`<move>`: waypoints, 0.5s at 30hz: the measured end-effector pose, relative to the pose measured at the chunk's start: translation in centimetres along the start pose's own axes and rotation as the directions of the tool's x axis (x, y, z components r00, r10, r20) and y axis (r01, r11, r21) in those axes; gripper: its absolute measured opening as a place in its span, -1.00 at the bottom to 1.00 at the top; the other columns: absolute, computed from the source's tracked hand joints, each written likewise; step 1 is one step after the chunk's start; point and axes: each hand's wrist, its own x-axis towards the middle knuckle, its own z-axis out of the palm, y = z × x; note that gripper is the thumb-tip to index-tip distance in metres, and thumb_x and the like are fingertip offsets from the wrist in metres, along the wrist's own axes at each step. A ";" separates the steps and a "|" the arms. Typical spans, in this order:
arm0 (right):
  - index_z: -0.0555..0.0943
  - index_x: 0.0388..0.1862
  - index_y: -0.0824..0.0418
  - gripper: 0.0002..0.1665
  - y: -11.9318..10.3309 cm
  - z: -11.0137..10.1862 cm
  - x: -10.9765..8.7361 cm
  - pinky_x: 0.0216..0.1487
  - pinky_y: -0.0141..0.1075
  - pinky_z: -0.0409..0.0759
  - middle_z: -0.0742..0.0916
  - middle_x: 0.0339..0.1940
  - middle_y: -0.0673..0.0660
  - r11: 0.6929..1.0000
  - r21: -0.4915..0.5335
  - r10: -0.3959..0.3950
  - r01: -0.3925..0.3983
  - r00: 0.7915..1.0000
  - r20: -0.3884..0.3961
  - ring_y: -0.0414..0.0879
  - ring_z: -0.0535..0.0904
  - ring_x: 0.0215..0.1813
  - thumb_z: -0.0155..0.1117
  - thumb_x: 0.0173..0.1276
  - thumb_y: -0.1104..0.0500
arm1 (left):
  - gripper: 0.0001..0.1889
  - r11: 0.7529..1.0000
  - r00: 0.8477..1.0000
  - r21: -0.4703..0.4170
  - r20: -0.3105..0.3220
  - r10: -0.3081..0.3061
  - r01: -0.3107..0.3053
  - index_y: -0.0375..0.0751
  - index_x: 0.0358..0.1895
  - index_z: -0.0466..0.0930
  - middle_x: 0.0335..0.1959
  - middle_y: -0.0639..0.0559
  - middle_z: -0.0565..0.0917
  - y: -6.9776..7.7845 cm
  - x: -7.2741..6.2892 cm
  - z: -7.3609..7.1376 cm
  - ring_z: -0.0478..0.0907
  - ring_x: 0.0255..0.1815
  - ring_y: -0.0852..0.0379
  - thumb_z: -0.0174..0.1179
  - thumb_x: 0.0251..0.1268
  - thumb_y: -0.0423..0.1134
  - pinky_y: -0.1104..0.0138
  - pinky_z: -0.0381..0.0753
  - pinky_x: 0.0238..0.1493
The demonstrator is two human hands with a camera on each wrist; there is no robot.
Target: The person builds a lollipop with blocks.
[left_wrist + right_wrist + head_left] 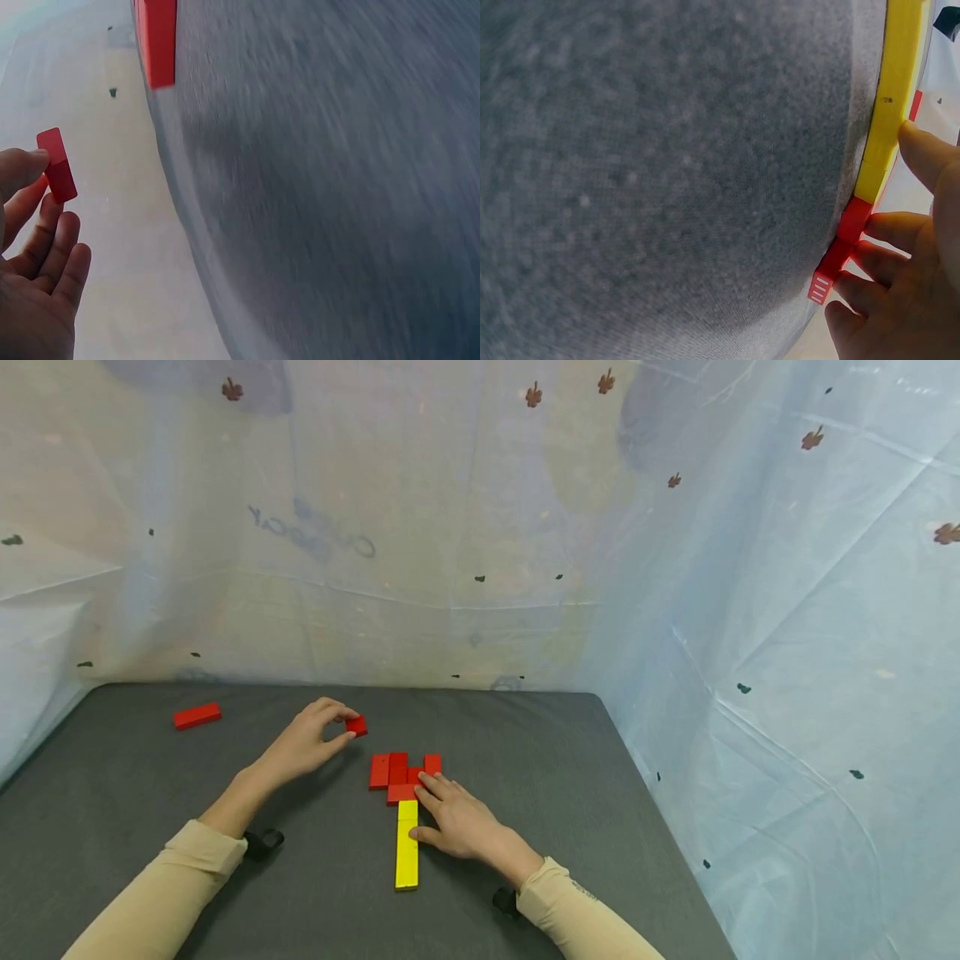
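My left hand (pixel 306 742) pinches a small red block (pixel 357 726) between thumb and fingers, held above the dark table. The left wrist view shows the same red block (pixel 58 166) at the fingertips, its far end sticking out. My right hand (pixel 467 823) lies with fingers extended over a flat cluster of red blocks (pixel 380 772), the fingertips touching its right side. Below the cluster a long yellow piece (pixel 407 856) points toward me, and the right thumb rests against its right edge. Part of the cluster is hidden under the fingers.
A single red block (pixel 197 716) lies at the far left of the dark cloth-covered table (pixel 540 752). Pale translucent sheeting (pixel 420 643) with leaf marks hangs behind the table and along its right side.
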 end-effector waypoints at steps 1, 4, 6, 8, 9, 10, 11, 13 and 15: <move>0.28 0.65 0.15 -0.12 0.0 0.0 0.0 0.64 -0.12 0.16 0.21 0.71 0.10 1.000 0.004 0.001 -0.001 1.000 0.003 0.05 0.11 0.70 0.20 0.55 -0.26 | -0.70 1.000 1.000 -0.004 0.002 0.004 -0.004 -0.31 0.11 0.66 0.05 -0.20 0.60 0.1 0.2 0.3 0.56 0.02 -0.19 0.39 0.36 -0.39 -0.10 0.62 0.01; 0.27 0.66 0.16 -0.12 0.0 -0.1 0.1 0.64 -0.12 0.14 0.20 0.72 0.10 1.000 0.013 0.007 -0.007 1.000 0.012 0.06 0.10 0.70 0.19 0.56 -0.26 | -0.70 1.000 1.000 -0.028 0.021 0.008 -0.007 -0.29 0.13 0.65 0.06 -0.19 0.60 0.7 0.7 1.3 0.56 0.03 -0.22 0.38 0.38 -0.37 -0.11 0.62 0.04; 0.28 0.65 0.16 -0.12 0.0 -0.1 0.1 0.64 -0.11 0.15 0.21 0.72 0.10 1.000 0.014 0.009 -0.010 1.000 0.010 0.06 0.11 0.70 0.20 0.56 -0.26 | -0.70 0.999 0.999 -0.039 0.037 0.002 -0.001 -0.27 0.14 0.65 0.07 -0.17 0.59 1.1 1.0 1.9 0.56 0.05 -0.21 0.38 0.40 -0.34 -0.10 0.63 0.05; 0.28 0.65 0.17 -0.12 -0.1 -0.1 0.1 0.64 -0.11 0.15 0.21 0.72 0.11 1.000 0.014 0.008 -0.008 1.000 0.008 0.06 0.11 0.70 0.20 0.56 -0.26 | -0.70 0.999 0.999 -0.053 0.051 0.000 0.002 -0.26 0.14 0.65 0.08 -0.16 0.59 1.4 1.3 2.5 0.56 0.06 -0.21 0.38 0.40 -0.33 -0.09 0.63 0.06; 0.28 0.65 0.17 -0.12 -0.1 -0.1 0.1 0.63 -0.10 0.16 0.21 0.71 0.11 1.000 0.014 0.006 -0.006 1.000 0.006 0.06 0.11 0.70 0.20 0.56 -0.26 | -0.69 0.998 0.998 -0.058 0.057 0.000 0.003 -0.26 0.14 0.65 0.08 -0.16 0.59 1.6 1.5 2.8 0.57 0.06 -0.20 0.38 0.40 -0.32 -0.09 0.64 0.07; 0.28 0.65 0.17 -0.12 -0.1 -0.1 0.1 0.63 -0.10 0.16 0.21 0.71 0.11 1.000 0.015 0.005 -0.005 1.000 0.004 0.06 0.11 0.70 0.20 0.56 -0.26 | -0.70 0.998 0.998 -0.060 0.062 0.002 0.002 -0.25 0.14 0.65 0.09 -0.16 0.59 1.7 1.6 3.1 0.57 0.06 -0.20 0.38 0.41 -0.31 -0.08 0.63 0.06; 0.28 0.65 0.17 -0.12 -0.1 -0.1 0.1 0.63 -0.10 0.16 0.21 0.71 0.11 1.000 0.015 0.005 -0.005 1.000 0.003 0.06 0.11 0.70 0.20 0.56 -0.26 | -0.70 0.998 0.998 -0.067 0.069 0.003 0.002 -0.25 0.14 0.65 0.09 -0.15 0.59 1.9 1.7 3.4 0.57 0.07 -0.20 0.38 0.41 -0.31 -0.08 0.64 0.06; 0.28 0.65 0.17 -0.12 -0.1 -0.1 0.1 0.63 -0.10 0.17 0.21 0.71 0.11 1.000 0.014 0.004 -0.004 1.000 0.003 0.06 0.11 0.70 0.20 0.56 -0.26 | -0.70 0.997 0.997 -0.078 0.083 0.000 0.007 -0.25 0.14 0.65 0.08 -0.14 0.59 2.1 2.0 3.9 0.57 0.07 -0.20 0.38 0.42 -0.30 -0.08 0.64 0.07; 0.28 0.65 0.17 -0.12 -0.1 -0.1 0.1 0.63 -0.10 0.17 0.21 0.71 0.11 1.000 0.012 0.006 -0.006 1.000 0.003 0.06 0.11 0.70 0.20 0.56 -0.26 | -0.70 0.996 0.995 -0.086 0.098 -0.005 0.013 -0.24 0.14 0.66 0.08 -0.12 0.60 2.3 2.3 4.4 0.57 0.08 -0.19 0.38 0.42 -0.28 -0.07 0.64 0.07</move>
